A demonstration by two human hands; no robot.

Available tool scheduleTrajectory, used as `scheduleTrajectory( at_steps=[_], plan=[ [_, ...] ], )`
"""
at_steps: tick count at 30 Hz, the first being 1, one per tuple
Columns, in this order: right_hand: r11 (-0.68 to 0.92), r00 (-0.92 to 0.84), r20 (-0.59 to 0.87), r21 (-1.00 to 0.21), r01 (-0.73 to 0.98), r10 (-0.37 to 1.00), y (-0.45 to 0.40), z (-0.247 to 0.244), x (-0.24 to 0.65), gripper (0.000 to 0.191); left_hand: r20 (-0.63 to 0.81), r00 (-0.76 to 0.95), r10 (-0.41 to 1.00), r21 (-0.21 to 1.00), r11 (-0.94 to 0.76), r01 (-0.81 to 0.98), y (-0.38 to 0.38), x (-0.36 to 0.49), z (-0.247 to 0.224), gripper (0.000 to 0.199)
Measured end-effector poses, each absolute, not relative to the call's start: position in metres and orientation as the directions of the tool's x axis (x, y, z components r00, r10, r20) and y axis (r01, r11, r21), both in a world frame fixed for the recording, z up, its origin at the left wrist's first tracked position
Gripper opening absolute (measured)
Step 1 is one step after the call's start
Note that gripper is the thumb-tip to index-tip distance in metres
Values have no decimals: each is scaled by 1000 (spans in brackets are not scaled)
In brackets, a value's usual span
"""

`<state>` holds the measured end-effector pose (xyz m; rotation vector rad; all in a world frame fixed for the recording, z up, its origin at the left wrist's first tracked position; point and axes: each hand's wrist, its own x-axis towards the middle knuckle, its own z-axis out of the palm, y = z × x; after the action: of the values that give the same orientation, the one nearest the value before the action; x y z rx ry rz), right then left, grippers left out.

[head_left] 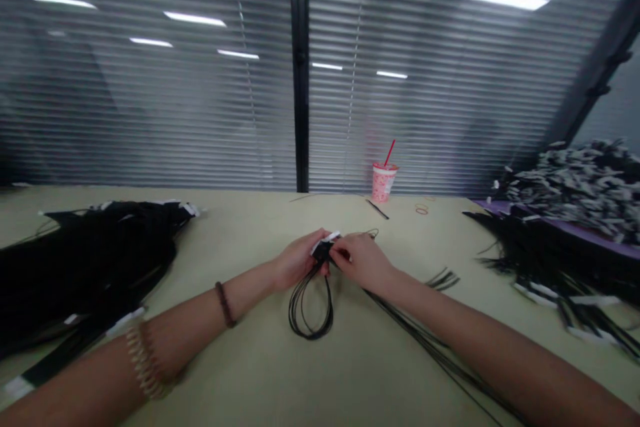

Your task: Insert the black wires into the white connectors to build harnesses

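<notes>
Near the middle of the table, my left hand (pixel 299 259) is closed around the end of a bundle of thin black cables (pixel 311 332). A white connector-like piece (pixel 331 237) sticks up from that hand. My right hand (pixel 361 259) meets it from the other side, thumb and fingers pinched on the dark part of the same bundle. Part of the bundle hangs below the hands in a loop. The rest trails under my right forearm toward the lower right. The fingertips partly hide what they grip.
A large pile of black cables with white ends (pixel 115 247) lies at left. More cables (pixel 545 267) and a heap of white-tipped pieces (pixel 585 187) lie at right. A pink cup with a red straw (pixel 383 183) and rubber bands (pixel 421 209) are by the blinds.
</notes>
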<state>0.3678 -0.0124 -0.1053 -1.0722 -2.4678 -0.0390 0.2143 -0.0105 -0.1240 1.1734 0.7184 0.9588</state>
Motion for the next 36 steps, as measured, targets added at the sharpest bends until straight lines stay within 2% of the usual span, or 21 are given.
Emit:
scheduleTrajectory(
  at_steps=[3, 9, 17, 21, 24, 27, 29, 31, 33, 35, 36],
  plan=[
    [685, -605, 400, -84, 724, 689, -13, -107, 366, 22, 80, 420, 904, 968, 29, -248, -9, 214, -127, 30],
    [674, -617, 408, 3, 738, 673, -21, -104, 363, 22, 84, 382, 920, 970, 12, -244, -13, 218, -124, 27],
    [660, -598, 366, -64, 748, 713, -21, -103, 359, 25, 116, 300, 947, 978, -57, -199, -7, 216, -131, 29],
    [697, -571, 440, -204, 688, 693, -18, -99, 365, 26, 84, 251, 964, 982, -37, -187, -4, 214, -133, 31],
    [679, -535, 418, -460, 572, 734, -10, -88, 372, 25, 54, 229, 972, 981, -9, -193, -2, 213, -132, 32],
    [466, -506, 238, -795, 389, 829, -3, -69, 381, 20, -3, 209, 978, 976, 48, -212, 1, 214, -134, 31],
    [279, -525, 146, -942, 184, 839, 0, -56, 390, 17, -26, 213, 977, 971, 75, -225, 3, 213, -135, 30],
    [80, -566, 90, -996, -43, 819, 2, -43, 401, 15, -31, 231, 973, 968, 87, -234, 5, 212, -136, 30],
    [-88, -583, 58, -972, -219, 811, 2, -31, 413, 12, -42, 243, 969, 967, 101, -235, 4, 211, -135, 30],
    [-146, -544, 68, -929, -340, 836, 4, -20, 425, 12, -65, 244, 967, 966, 122, -227, 1, 211, -132, 29],
    [-124, -500, 95, -914, -387, 861, 5, -15, 432, 13, -77, 244, 967, 966, 133, -223, -1, 211, -130, 28]
  ],
)
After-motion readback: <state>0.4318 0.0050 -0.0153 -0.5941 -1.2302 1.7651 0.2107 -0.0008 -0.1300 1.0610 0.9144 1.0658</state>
